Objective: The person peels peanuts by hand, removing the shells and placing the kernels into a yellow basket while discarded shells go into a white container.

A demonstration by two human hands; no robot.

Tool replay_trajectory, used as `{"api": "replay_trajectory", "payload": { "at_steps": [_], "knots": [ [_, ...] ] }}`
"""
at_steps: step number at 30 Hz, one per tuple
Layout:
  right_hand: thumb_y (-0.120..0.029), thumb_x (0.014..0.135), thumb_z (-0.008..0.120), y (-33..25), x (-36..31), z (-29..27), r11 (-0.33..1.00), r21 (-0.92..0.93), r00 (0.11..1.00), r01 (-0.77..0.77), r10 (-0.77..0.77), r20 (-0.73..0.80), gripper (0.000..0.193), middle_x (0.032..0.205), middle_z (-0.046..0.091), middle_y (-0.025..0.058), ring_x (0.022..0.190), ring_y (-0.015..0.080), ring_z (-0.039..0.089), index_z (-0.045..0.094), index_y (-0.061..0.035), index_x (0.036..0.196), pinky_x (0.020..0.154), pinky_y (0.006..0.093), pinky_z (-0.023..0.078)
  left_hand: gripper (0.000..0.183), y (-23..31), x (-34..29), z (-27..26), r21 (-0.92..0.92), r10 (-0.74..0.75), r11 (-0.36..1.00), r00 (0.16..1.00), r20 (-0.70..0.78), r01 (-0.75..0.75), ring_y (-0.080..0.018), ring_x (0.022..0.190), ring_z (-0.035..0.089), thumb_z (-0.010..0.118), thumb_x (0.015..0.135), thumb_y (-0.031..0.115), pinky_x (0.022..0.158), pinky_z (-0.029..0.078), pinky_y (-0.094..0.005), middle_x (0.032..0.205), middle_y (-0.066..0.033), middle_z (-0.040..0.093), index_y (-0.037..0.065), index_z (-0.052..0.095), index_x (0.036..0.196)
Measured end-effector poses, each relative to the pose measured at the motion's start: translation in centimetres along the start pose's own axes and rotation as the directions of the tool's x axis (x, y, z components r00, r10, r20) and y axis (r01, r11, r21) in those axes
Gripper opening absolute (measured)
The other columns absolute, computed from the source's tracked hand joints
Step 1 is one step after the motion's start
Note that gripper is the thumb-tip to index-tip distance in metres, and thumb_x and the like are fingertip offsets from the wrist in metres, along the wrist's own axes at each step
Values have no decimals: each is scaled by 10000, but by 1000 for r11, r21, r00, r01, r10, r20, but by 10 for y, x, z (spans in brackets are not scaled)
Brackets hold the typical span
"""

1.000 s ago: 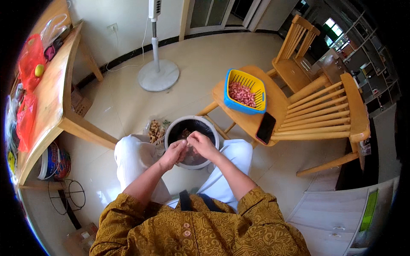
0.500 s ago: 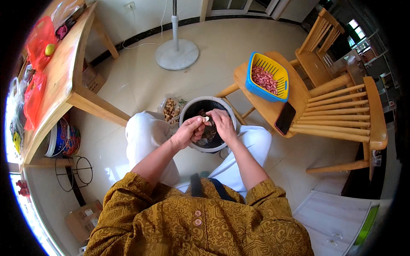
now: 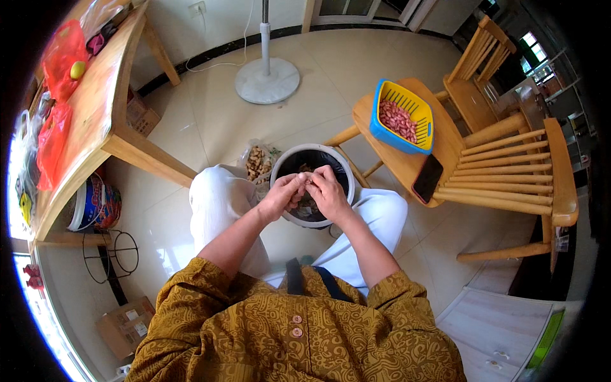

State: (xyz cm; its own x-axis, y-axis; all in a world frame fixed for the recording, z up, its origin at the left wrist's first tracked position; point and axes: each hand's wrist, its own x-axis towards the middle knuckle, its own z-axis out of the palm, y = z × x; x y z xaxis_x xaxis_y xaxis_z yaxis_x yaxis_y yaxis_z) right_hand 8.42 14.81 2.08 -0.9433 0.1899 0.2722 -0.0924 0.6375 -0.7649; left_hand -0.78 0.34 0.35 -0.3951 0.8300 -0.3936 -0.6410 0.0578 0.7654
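My left hand (image 3: 285, 195) and my right hand (image 3: 325, 193) meet over a bin (image 3: 348, 173) between my knees. Both are closed, thumbs and fingertips pinched together on a peanut that the fingers almost wholly hide. A black liner covers the bin's inside, with brownish peanut shells (image 3: 308, 207) at the bottom. Just beyond my left knee, a clear plastic bag of unshelled peanuts (image 3: 258, 162) lies open on the floor. To the right, pink shelled peanuts (image 3: 398, 121) fill part of a blue and yellow basket (image 3: 389, 140) on a wooden chair (image 3: 449, 140).
A dark phone (image 3: 427, 177) lies beside the basket on the chair seat. Left of me stands a wooden table (image 3: 95, 121) with red plastic bags (image 3: 54, 143). A round stand base (image 3: 267, 81) is ahead, and a second chair (image 3: 474, 95) stands behind the first.
My right fingers have closed in against my left fingertips. The pale peanut piece that showed between them is now covered. The whole view has shifted slightly.
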Motion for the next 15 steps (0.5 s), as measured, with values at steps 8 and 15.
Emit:
{"api": "replay_trajectory", "payload": {
  "at_steps": [8, 15],
  "knots": [
    [-178, 810, 636, -8, 0, 3, 996, 39, 996, -77, 78, -34, 235, 830, 535, 128, 727, 286, 571, 625, -67, 1016, 649, 373, 461, 280, 3, -5, 8, -174, -40, 984, 999, 2, 40, -47, 531, 314, 514, 932, 397, 440, 209, -195, 655, 64, 412, 127, 535, 859],
    [-195, 892, 513, -8, -4, 1, 991, -132, 1000, -7, 8, 13, 169, 850, 497, 166, 752, 387, 555, 546, -29, 882, 639, 469, 448, 311, 1, -1, 5, -208, -166, 965, 986, -21, 158, -50, 509, 318, 526, 927, 395, 436, 217, -194, 657, 58, 446, 124, 540, 776]
  ]
}}
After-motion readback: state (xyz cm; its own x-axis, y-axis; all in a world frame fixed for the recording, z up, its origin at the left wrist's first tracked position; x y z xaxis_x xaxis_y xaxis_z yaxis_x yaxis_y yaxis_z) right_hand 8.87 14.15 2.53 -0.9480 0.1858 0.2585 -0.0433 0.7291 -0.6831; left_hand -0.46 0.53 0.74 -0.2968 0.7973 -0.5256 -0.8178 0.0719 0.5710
